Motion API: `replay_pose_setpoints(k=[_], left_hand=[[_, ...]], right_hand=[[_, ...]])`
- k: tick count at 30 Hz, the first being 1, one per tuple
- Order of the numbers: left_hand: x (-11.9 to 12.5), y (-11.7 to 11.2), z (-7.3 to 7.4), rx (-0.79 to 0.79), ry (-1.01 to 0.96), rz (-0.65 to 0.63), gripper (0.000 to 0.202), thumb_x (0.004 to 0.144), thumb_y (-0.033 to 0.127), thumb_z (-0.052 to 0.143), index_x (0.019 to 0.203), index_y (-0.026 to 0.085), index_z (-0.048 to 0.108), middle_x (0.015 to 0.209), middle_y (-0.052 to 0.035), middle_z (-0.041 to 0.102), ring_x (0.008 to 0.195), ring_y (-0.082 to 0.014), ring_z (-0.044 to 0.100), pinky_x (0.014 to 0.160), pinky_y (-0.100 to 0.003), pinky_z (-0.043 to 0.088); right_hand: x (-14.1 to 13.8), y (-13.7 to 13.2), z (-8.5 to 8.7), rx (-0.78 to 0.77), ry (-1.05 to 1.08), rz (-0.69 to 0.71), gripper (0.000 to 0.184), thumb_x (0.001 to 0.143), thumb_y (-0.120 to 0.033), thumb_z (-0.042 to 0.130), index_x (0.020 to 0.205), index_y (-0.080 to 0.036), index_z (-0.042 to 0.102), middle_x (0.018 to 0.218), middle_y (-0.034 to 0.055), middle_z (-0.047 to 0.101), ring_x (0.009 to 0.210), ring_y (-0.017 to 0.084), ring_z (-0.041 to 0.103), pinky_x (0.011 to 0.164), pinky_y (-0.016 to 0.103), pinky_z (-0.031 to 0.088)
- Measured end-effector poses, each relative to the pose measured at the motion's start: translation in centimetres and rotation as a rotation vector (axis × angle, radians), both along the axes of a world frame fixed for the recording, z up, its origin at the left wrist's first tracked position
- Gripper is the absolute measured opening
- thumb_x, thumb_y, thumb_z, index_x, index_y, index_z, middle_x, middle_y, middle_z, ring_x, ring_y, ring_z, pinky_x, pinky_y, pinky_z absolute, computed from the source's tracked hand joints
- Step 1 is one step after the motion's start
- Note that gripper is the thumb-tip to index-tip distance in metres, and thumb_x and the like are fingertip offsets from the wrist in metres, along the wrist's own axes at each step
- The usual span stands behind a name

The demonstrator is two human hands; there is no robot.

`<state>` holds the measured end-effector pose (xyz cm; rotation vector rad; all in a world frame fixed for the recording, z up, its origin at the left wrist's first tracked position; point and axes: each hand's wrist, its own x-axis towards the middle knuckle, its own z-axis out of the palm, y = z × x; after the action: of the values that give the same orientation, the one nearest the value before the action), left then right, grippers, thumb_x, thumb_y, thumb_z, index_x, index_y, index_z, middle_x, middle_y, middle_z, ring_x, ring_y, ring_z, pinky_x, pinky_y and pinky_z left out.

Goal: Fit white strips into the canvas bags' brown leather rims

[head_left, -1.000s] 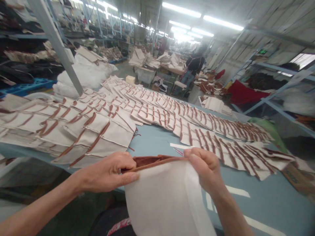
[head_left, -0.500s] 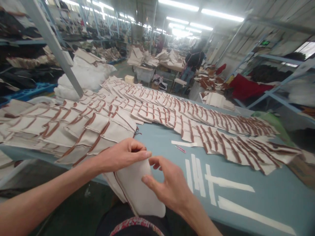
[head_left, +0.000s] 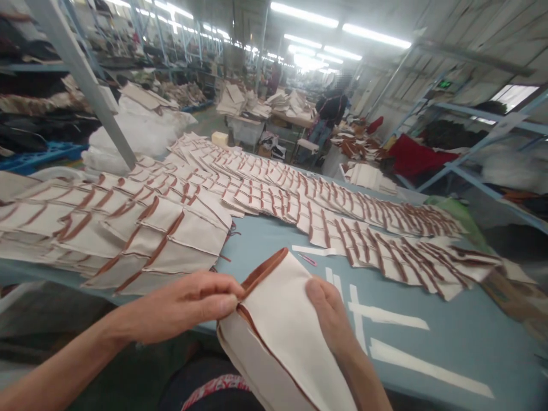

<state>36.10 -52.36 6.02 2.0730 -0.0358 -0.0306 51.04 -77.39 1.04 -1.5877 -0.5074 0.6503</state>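
A cream fabric piece with brown-edged seams [head_left: 295,319] is held up in front of my body, tilted, its brown-lined edge at the top. My left hand [head_left: 197,302] pinches the seam at the piece's upper left corner between thumb and fingers. On the other side, my right hand [head_left: 331,311] grips the right edge, thumb on the cream face; its other fingers are hidden behind the cloth. The lower end of the piece runs out of the picture.
Overlapping rows of similar cream pieces [head_left: 274,197] cover the blue table [head_left: 257,240], with a larger pile [head_left: 171,228] at left. Pale strips [head_left: 428,365] and small pink-handled snips [head_left: 307,260] lie at right. A grey post [head_left: 85,85] rises at left; a person [head_left: 329,111] stands farther back.
The fabric piece has been raised and turned, so its brown-lined edge now shows. My right hand has gone from hovering beside it to gripping its right edge; my left hand moved slightly down-left.
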Motion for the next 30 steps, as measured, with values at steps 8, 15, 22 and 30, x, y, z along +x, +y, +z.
replay_pose_setpoints(k=[8, 15, 22, 30], left_hand=[[0.6, -0.6, -2.4, -0.369, 0.279, 0.028, 0.041, 0.088, 0.059, 0.075, 0.091, 0.019, 0.068, 0.081, 0.0026, 0.061, 0.076, -0.0166, 0.051, 0.069, -0.024, 0.041], [1.2, -1.4, -3.5, -0.174, 0.181, 0.222, 0.036, 0.096, 0.052, 0.063, 0.082, 0.019, 0.067, 0.077, 0.0029, 0.059, 0.074, -0.0169, 0.051, 0.068, -0.026, 0.039], [2.1, -1.9, -5.8, -0.054, 0.119, 0.295, 0.04, 0.103, 0.049, 0.041, 0.069, 0.026, 0.041, 0.068, 0.0061, 0.039, 0.065, -0.0163, 0.039, 0.062, -0.029, 0.031], [2.7, -2.5, -6.5, -0.089, 0.153, 0.185, 0.052, 0.11, 0.049, 0.034, 0.082, 0.021, 0.068, 0.077, 0.0029, 0.063, 0.074, -0.0188, 0.057, 0.07, -0.028, 0.042]], right_hand=[[0.4, 0.8, -3.0, 0.012, 0.076, -0.03, 0.07, 0.093, -0.087, 0.061, 0.075, -0.019, 0.057, 0.065, -0.0026, 0.049, 0.057, 0.012, 0.039, 0.05, 0.025, 0.031], [0.8, 1.1, -4.7, -0.078, -0.051, -0.055, 0.068, 0.098, -0.085, 0.05, 0.075, -0.021, 0.051, 0.067, -0.0025, 0.046, 0.063, 0.014, 0.04, 0.055, 0.027, 0.034], [1.4, 1.2, -6.9, -0.141, -0.073, -0.046, 0.066, 0.096, -0.082, 0.055, 0.07, -0.022, 0.05, 0.068, -0.0026, 0.044, 0.064, 0.014, 0.039, 0.055, 0.027, 0.029], [2.2, 0.6, -8.8, -0.173, 0.004, -0.003, 0.065, 0.096, -0.082, 0.054, 0.069, -0.024, 0.042, 0.065, -0.004, 0.038, 0.061, 0.013, 0.035, 0.052, 0.027, 0.028]])
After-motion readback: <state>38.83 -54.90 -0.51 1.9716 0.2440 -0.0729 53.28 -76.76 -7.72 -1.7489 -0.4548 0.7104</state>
